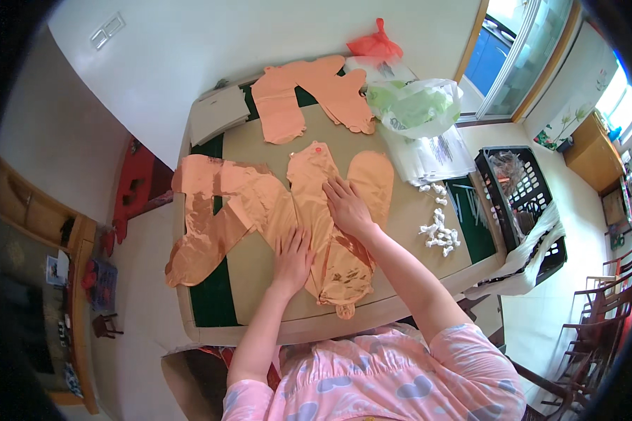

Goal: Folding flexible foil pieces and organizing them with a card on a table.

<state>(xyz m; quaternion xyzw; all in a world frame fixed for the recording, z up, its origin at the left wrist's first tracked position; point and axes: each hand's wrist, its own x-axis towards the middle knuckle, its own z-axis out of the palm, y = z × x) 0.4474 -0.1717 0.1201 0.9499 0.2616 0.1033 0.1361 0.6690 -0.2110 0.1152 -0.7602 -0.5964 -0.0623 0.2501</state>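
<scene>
A flat rose-gold foil balloon (pixel 316 182) lies on the table in front of me, its end with a small tab toward my body. My left hand (pixel 293 259) rests flat on its lower left part, fingers stretched out. Farther up and to the right, my right hand (pixel 347 205) also presses flat on the foil with its fingers spread. Another uninflated foil balloon (pixel 207 217), shiny and creased, spreads out at the left and reaches close to my left hand. More flat foil balloons (pixel 281 91) lie at the far side of the table.
White knotted bundles (pixel 439 231) and thin straws (pixel 474 203) lie at the right, near a black crate (pixel 537 175) with white strands over its edge. Plastic bags (pixel 428 158), a red bag (pixel 376 43) and a grey-beige flat stack (pixel 219 116) sit toward the back.
</scene>
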